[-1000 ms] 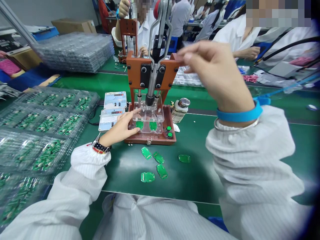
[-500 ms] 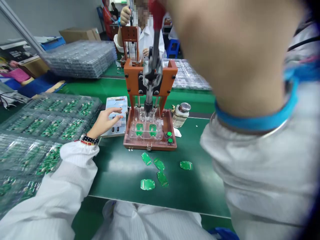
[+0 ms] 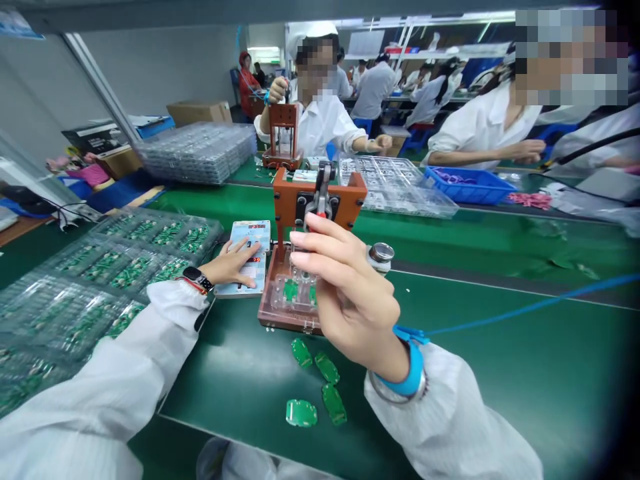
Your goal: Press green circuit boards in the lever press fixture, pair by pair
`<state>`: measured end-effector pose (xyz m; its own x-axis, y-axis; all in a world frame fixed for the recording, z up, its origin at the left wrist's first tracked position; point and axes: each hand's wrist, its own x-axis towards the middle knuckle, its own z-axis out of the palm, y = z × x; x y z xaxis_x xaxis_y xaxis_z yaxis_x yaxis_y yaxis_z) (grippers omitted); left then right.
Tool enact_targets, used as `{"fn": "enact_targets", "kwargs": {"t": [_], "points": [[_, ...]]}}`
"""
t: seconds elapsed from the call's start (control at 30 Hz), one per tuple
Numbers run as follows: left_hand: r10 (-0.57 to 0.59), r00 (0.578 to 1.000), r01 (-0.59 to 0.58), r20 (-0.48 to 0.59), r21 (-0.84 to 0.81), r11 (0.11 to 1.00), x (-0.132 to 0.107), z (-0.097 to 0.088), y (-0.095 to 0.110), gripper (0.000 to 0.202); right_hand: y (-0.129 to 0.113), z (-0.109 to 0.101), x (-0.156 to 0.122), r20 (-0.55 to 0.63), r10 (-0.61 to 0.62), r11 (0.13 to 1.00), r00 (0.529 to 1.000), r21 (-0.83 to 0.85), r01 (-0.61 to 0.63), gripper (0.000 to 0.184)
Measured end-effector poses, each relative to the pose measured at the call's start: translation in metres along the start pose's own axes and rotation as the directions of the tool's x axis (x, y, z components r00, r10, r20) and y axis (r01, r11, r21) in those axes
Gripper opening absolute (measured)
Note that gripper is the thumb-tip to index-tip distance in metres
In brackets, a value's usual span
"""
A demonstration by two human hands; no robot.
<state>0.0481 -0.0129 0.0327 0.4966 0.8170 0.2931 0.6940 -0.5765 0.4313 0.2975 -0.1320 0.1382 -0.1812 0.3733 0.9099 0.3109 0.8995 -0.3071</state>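
An orange-brown press fixture (image 3: 287, 313) stands on the green mat, with two small green circuit boards (image 3: 291, 291) under its clear plate. My right hand (image 3: 345, 293) is in front of it, fingers wrapped round the lowered red-tipped lever (image 3: 320, 200). My left hand (image 3: 233, 263) lies with fingers spread on a pale blue counter box (image 3: 253, 250) left of the fixture. Several loose green boards (image 3: 320, 387) lie on the mat nearer to me.
Clear trays of green boards (image 3: 100, 273) cover the left side. A small metal-capped bottle (image 3: 381, 255) stands right of the fixture. Stacked trays (image 3: 200, 150), a blue bin (image 3: 465, 187) and several people in white coats are across the green belt (image 3: 475, 240).
My right hand has pulled the lever down from high above to the front of the fixture. My left hand moved from the fixture's plate to the counter box. The view tilted up.
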Motion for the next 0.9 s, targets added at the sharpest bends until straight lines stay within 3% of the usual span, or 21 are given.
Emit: {"fn": "enact_targets", "kwargs": {"t": [0.13,0.27,0.37,0.53,0.73,0.9], "points": [[0.077,0.967,-0.106,0.242,0.108,0.988,-0.003,-0.004,-0.006,0.094,0.0,0.0,-0.002,-0.013,0.071,0.986,0.997,0.149,-0.069,0.04],[-0.027,0.955,0.007,0.294,0.071,0.997,-0.006,-0.004,-0.026,0.107,0.005,-0.012,-0.002,0.125,0.158,0.899,0.98,0.392,-0.195,0.031],[-0.091,0.932,0.092,0.351,0.013,0.996,-0.009,-0.006,-0.041,0.113,0.009,-0.019,0.0,0.162,0.171,0.852,0.972,0.472,-0.228,0.027],[-0.104,0.92,0.11,0.379,0.005,0.994,-0.012,-0.01,-0.048,0.109,0.012,-0.018,-0.002,0.146,0.163,0.86,0.976,0.463,-0.213,0.026],[-0.119,0.919,0.108,0.377,0.05,0.993,-0.011,-0.015,-0.039,0.109,0.014,-0.019,-0.007,0.152,0.163,0.889,0.975,0.405,-0.212,0.024],[-0.173,0.881,0.142,0.44,0.102,0.985,-0.003,-0.016,-0.027,0.114,0.02,-0.021,-0.014,0.114,0.155,0.917,0.981,0.352,-0.185,0.024]]}}
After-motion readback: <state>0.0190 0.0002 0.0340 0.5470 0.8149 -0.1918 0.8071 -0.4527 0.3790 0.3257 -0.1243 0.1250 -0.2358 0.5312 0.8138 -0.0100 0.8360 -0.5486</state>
